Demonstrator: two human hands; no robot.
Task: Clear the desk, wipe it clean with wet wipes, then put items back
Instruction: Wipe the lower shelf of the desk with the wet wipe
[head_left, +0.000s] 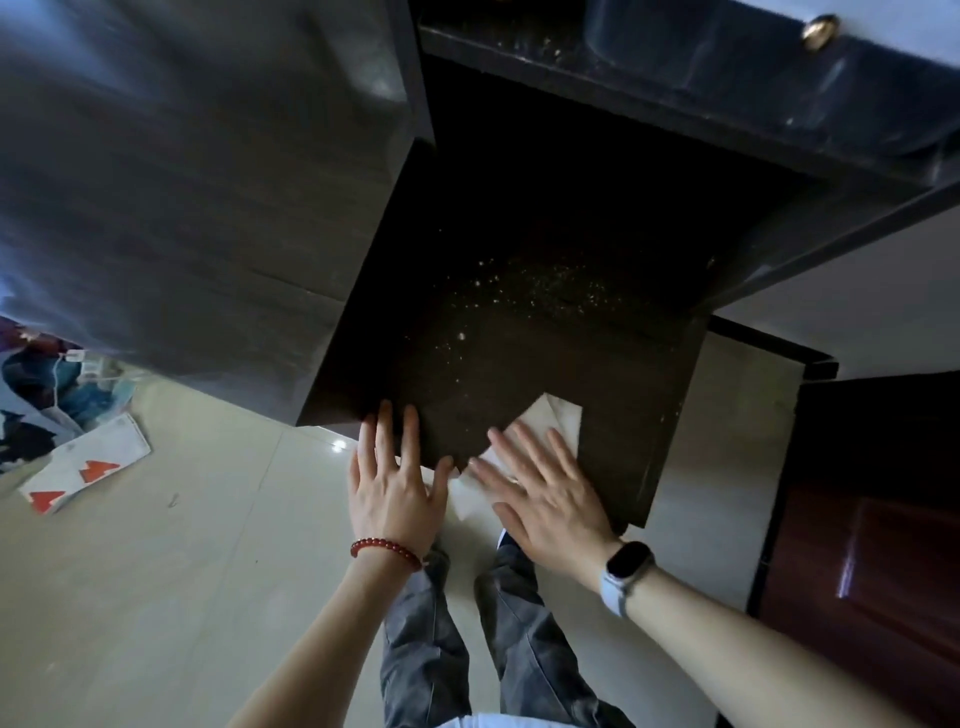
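At far left, a white carton (85, 462) with red arrow marks lies on the pale tiled floor (208, 545), near a heap of coloured items (47, 384). The left hand (395, 480), wearing a red bead bracelet (384, 551) at the wrist, rests flat with fingers spread; its fingertips lie over the near edge of the dark desk surface (519, 338). Pale specks are scattered across the middle of that surface. Just beside it, the right hand (545, 493), with a smartwatch (626, 571) on the wrist, presses a white wet wipe (550, 421) flat against the desk's near edge, fingers straight and spread. The wipe overhangs the edge below the palm. A reddish-brown door (883, 519) stands at right.
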